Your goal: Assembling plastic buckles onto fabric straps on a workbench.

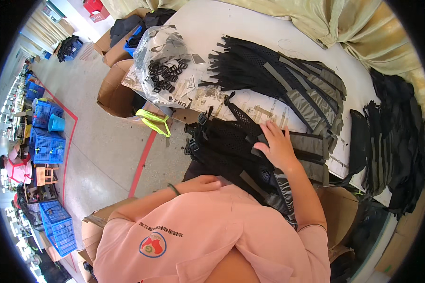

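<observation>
My right hand is open, fingers spread, its palm side on a pile of black mesh straps with grey fabric sections. Plastic buckles hang at the pile's left end. Close to my body, my left hand lies beside the pile's near edge, over dark fabric. The pink shirt covers part of that hand, so its grip is unclear. Farther back on the table lies a second bundle of black and grey straps, fanned out with its narrow ends to the left.
A clear plastic bag of black buckles sits on the white table. Cardboard boxes stand at its left edge, near a neon yellow strap. More black pieces are stacked right. Blue crates and people are across the floor.
</observation>
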`<act>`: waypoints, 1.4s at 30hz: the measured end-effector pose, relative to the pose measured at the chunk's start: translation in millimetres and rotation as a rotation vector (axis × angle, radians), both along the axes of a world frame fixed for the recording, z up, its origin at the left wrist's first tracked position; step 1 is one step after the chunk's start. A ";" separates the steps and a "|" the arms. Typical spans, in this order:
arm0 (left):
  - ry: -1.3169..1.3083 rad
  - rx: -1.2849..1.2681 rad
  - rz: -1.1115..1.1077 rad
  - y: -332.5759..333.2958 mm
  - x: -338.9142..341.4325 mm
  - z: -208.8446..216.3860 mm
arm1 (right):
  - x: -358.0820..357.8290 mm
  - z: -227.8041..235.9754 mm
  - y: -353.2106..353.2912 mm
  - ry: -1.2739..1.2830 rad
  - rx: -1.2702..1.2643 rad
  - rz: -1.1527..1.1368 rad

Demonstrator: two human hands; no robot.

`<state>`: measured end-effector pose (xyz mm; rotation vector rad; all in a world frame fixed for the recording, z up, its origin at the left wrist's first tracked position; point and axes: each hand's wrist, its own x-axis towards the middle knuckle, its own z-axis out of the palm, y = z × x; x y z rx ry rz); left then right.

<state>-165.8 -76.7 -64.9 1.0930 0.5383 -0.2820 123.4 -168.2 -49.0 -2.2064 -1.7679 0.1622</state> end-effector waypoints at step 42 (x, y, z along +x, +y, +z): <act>-0.491 -0.576 -0.152 -86.2 236.3 123.3 | 63.1 245.3 -148.4 0.294 -0.099 -0.192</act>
